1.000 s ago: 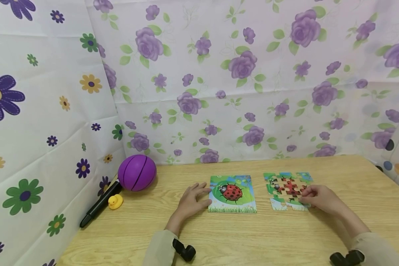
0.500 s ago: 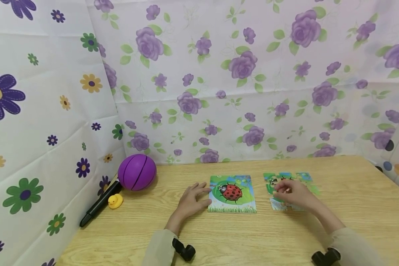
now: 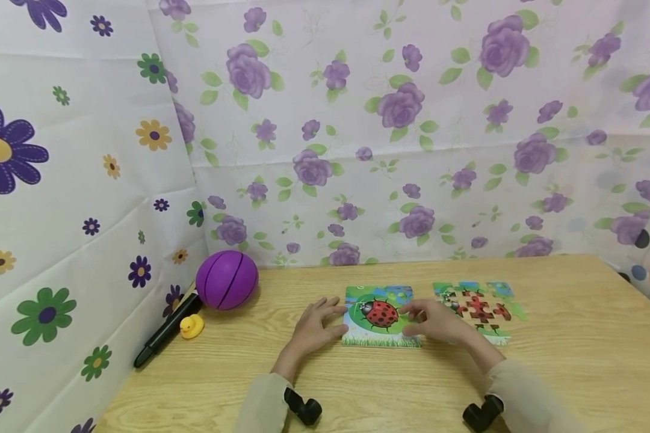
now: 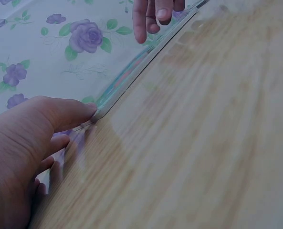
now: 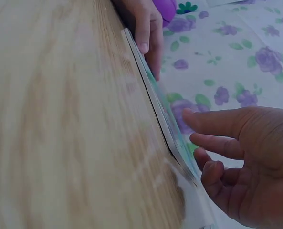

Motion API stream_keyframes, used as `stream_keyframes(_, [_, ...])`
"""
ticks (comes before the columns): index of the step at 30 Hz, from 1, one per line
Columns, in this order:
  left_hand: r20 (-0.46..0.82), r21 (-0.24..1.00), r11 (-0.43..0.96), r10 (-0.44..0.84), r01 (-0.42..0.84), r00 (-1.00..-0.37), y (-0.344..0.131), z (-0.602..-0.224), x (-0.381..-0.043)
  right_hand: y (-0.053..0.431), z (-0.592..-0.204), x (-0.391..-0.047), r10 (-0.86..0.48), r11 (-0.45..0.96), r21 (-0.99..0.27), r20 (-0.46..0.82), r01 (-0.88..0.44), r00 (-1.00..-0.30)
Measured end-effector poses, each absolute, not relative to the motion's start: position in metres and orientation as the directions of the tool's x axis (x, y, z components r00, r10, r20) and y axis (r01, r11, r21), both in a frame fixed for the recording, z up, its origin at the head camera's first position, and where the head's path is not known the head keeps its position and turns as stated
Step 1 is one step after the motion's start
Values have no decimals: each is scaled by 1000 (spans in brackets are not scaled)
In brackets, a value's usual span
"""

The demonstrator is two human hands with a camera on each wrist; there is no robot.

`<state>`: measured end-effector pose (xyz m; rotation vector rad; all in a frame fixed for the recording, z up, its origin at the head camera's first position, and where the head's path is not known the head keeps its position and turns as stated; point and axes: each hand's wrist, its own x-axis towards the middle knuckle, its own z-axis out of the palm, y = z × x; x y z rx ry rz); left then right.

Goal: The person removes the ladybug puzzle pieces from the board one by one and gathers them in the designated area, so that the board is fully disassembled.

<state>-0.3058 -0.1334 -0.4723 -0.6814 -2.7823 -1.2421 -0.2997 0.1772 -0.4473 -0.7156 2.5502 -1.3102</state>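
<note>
A square ladybug picture puzzle point(image 3: 380, 314) lies flat on the wooden table, looking whole. My left hand point(image 3: 313, 328) rests at its left edge, the fingers loosely spread; in the left wrist view the thumb touches the board's corner point(image 4: 103, 107). At the opposite edge is my right hand point(image 3: 437, 322), thumb and fingers apart. In the right wrist view nothing shows between these fingers, which hover close to the board's edge point(image 5: 162, 124). To the right lies a second ladybug puzzle point(image 3: 478, 308), its pieces spaced with gaps, its lower left partly hidden behind my right hand.
A purple ball point(image 3: 227, 280), a black marker-like stick point(image 3: 168, 331) and a small yellow toy duck point(image 3: 192, 326) are at the table's left. A flowered cloth point(image 3: 357, 180) hangs behind the table.
My right hand has moved left, from the right side of the spaced-out puzzle across it to the right edge of the whole one. The left hand has stayed in place. The view shifted slightly.
</note>
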Motion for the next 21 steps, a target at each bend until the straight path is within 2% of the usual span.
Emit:
stream_keyframes(8, [195, 687, 604, 382, 404, -903, -133, -472, -306, 172, -448, -299, -521, 540, -775, -2, -328, -854])
stream_keyframes(21, [193, 695, 593, 390, 406, -901, -133, -470, -306, 164, -437, -301, -474, 571, -786, -79, -238, -877])
